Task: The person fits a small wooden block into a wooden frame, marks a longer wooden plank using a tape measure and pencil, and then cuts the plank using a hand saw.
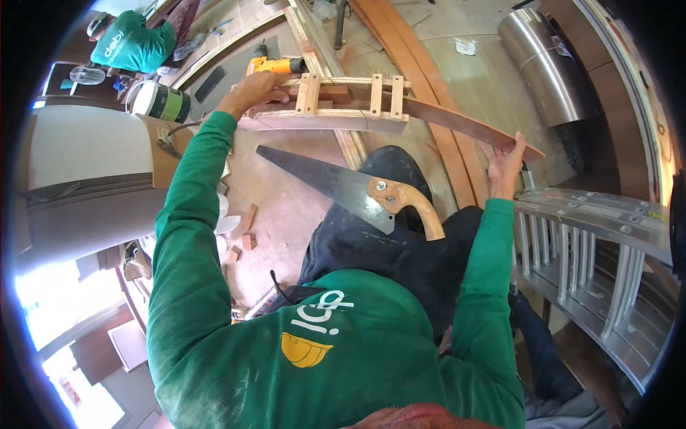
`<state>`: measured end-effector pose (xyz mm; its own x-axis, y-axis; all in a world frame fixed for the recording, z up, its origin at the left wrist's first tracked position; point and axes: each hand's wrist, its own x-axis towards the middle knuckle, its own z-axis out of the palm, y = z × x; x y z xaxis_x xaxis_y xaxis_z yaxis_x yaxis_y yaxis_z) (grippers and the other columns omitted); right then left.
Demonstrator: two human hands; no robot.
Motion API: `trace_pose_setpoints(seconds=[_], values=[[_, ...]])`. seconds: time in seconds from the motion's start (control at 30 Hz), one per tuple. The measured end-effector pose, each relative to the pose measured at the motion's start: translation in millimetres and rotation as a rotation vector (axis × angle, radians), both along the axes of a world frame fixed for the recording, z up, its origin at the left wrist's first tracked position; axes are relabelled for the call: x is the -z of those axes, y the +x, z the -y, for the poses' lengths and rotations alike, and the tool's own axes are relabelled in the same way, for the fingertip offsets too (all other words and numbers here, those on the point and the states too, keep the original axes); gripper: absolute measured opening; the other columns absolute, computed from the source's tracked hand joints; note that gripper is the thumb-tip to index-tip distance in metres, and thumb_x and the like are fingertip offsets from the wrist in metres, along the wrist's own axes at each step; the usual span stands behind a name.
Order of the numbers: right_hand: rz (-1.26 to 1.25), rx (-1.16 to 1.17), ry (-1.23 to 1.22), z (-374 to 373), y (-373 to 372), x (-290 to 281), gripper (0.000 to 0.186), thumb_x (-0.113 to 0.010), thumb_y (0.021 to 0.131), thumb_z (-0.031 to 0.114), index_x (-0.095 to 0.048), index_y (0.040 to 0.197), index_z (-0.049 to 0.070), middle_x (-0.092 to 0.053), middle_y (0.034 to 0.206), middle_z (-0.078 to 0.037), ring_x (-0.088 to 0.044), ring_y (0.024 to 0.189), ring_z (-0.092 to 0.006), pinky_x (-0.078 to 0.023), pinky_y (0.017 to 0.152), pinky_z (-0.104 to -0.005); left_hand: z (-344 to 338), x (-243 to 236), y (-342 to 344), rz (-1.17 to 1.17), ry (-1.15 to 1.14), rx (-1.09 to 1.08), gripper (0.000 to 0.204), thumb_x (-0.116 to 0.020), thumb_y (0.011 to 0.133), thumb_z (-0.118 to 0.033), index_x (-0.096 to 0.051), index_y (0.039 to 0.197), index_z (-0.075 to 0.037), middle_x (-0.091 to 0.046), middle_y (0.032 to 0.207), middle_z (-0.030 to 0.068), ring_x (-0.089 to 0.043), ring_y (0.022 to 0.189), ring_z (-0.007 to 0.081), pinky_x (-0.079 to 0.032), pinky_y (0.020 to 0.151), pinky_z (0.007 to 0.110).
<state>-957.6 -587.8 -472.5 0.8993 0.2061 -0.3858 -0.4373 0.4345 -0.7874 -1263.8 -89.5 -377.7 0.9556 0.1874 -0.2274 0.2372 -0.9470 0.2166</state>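
A wooden mitre box [325, 123] with paired slats across its top lies in front of my knees. A long brown wooden strip [457, 120] runs through it and sticks out to the right. My left hand [257, 93] is closed on the left end of the box; its fingertips are partly hidden. Out at the right, my right hand [504, 169] holds the strip near its free end, fingers around the edge. Across my thigh lies a handsaw [343, 187] with a wooden handle, its blade pointing left. Neither hand touches it.
A yellow cordless drill [275, 66] lies behind the box. Small wood offcuts [249, 241] are scattered at left. An aluminium ladder [586, 214] lies at right, below a steel cylinder [550, 68]. Long brown boards [421, 79] cross the floor. Another person [136, 43] crouches far left, near a bucket [161, 101].
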Motion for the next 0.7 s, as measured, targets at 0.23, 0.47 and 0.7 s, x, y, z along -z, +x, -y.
trace_pose_setpoints(seconds=[0.23,0.47,0.7], values=[[-0.001,0.004,0.057,-34.6,1.7,7.2,0.068,-0.070,0.095,0.043,-0.040,0.141,0.002,-0.046,0.141,-0.019,-0.049,0.135,-0.0350,-0.049,0.108,-0.0707,-9.5,18.4,-7.2,0.058,0.004,0.025,0.060,-0.075,0.090,-0.032,-0.058,0.144,-0.011,-0.072,0.112,0.0249,-0.068,0.103,0.0442,-0.053,0.090,0.052],[-0.053,-0.016,0.149,-49.9,-11.3,54.1,0.063,-0.067,0.098,0.045,-0.046,0.135,-0.002,-0.051,0.134,-0.022,-0.049,0.136,-0.0370,-0.050,0.105,-0.0727,-2.6,19.4,-6.2,0.147,0.008,0.057,0.036,-0.072,0.093,-0.023,-0.059,0.121,-0.004,-0.070,0.099,0.0236,-0.067,0.093,0.0478,-0.051,0.082,0.056],[-0.037,-0.005,0.076,-62.4,-34.4,37.5,0.071,-0.065,0.098,0.046,-0.041,0.137,-0.008,-0.046,0.138,-0.024,-0.047,0.138,-0.0376,-0.049,0.107,-0.0736,1.9,23.0,-11.0,0.153,0.093,0.087,0.040,-0.071,0.093,-0.024,-0.056,0.124,-0.004,-0.071,0.100,0.0232,-0.067,0.095,0.0478,-0.052,0.084,0.057]])
